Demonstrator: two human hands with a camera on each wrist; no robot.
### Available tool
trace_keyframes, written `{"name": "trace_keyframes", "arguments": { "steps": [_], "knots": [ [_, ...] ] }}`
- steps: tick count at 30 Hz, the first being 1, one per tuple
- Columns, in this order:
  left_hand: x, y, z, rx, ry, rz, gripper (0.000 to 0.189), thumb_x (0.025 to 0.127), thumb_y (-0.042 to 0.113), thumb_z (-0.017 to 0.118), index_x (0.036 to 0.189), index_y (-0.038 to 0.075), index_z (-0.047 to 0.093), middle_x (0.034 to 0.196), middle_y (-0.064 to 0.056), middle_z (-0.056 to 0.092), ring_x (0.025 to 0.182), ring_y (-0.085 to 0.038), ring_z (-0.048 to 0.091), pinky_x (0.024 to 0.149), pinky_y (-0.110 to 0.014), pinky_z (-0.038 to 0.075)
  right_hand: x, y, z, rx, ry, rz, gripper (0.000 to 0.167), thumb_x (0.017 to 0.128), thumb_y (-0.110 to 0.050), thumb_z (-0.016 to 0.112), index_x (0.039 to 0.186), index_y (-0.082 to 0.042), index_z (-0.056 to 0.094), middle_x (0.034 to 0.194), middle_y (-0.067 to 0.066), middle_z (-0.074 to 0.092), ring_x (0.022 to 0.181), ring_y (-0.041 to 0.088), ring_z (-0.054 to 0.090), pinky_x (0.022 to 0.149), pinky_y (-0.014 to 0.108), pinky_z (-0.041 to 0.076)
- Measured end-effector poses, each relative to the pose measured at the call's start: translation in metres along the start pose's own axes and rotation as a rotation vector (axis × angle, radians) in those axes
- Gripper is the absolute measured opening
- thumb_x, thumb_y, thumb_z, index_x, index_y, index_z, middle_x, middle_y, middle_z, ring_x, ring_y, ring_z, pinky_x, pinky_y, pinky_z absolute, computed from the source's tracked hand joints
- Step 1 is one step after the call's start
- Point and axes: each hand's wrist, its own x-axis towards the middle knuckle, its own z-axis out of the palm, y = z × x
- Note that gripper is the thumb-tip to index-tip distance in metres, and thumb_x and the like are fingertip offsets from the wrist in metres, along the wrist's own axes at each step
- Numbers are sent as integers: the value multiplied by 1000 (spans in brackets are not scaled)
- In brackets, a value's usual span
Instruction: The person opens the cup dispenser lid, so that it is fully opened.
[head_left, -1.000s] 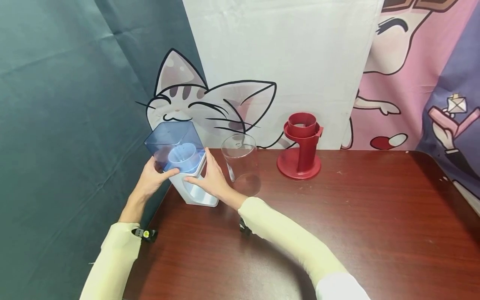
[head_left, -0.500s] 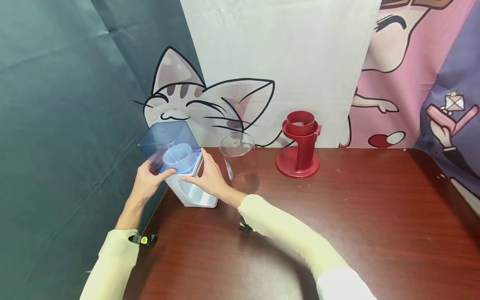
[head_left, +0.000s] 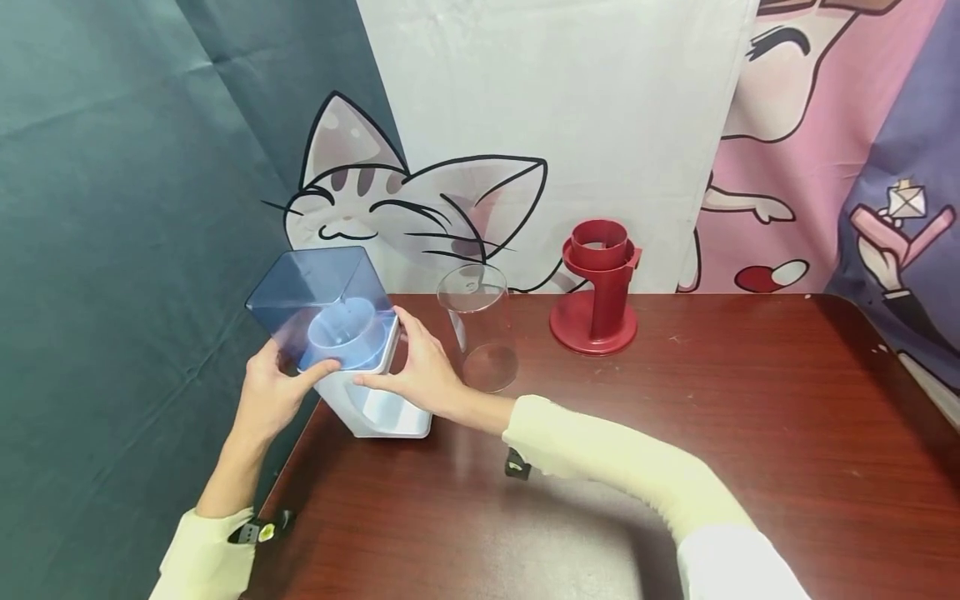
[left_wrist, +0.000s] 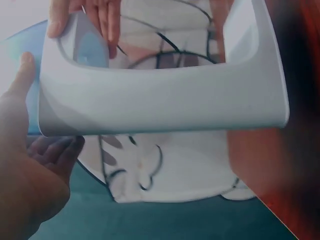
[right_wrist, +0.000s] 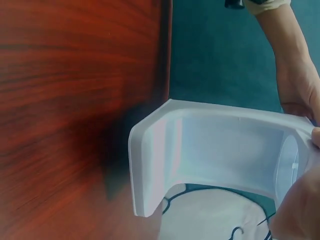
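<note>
Between both hands is a white C-shaped stand point(head_left: 390, 410) with a translucent blue square tank point(head_left: 318, 275) on top, a round cup-like part showing inside. My left hand point(head_left: 273, 392) holds its upper left side, thumb across the front just below the tank. On the upper right side my right hand point(head_left: 431, 367) grips it, thumb also at the front. The left wrist view shows the stand's white side wall point(left_wrist: 165, 97) lengthwise. In the right wrist view its base point(right_wrist: 145, 170) is close over the table, with a dark shadow beside it.
A clear cylindrical container point(head_left: 480, 325) stands just right of the stand. Farther right is a red stand point(head_left: 611, 308) with a ring-shaped top. A brown wooden table point(head_left: 712, 433) meets a printed cloth backdrop point(head_left: 600, 108) behind and a green cloth point(head_left: 135, 250) at the left.
Both hands have brought the white stand with its blue tank toward me and slightly left. It now sits farther from the clear container, which has stayed put along with the red stand.
</note>
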Motion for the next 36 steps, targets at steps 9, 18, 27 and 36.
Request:
{"name": "trace_keyframes", "arguments": {
  "steps": [9, 18, 27, 36],
  "knots": [
    [-20, 48, 8, 81, 7, 66, 79, 76, 1, 95, 147, 10, 62, 117, -16, 74, 93, -3, 62, 80, -9, 49, -33, -22, -37, 75, -14, 10, 108, 73, -33, 100, 160, -9, 40, 149, 8, 60, 132, 23, 62, 111, 37, 50],
    [-37, 77, 43, 135, -10, 141, 64, 69, 10, 100, 124, 2, 66, 82, -3, 67, 64, -17, 55, 56, -19, 44, -73, -24, -81, 90, -37, 42, 105, 73, -23, 100, 158, -7, 40, 146, 10, 62, 134, 26, 62, 113, 46, 48],
    [-39, 97, 86, -8, -104, 140, 68, 73, 12, 99, 133, 8, 65, 96, -1, 76, 70, -13, 60, 58, -25, 50, -104, -8, -124, -34, 36, 6, 102, 71, -26, 102, 154, -10, 45, 141, 6, 67, 130, 24, 63, 110, 52, 50],
    [-32, 115, 124, -174, -234, 57, 69, 80, 19, 96, 140, 9, 63, 111, -4, 78, 83, -18, 68, 67, -31, 58, -129, 0, -162, -98, 89, 78, 98, 72, -30, 101, 153, -14, 47, 146, 7, 64, 137, 31, 59, 112, 64, 44]
  ]
}}
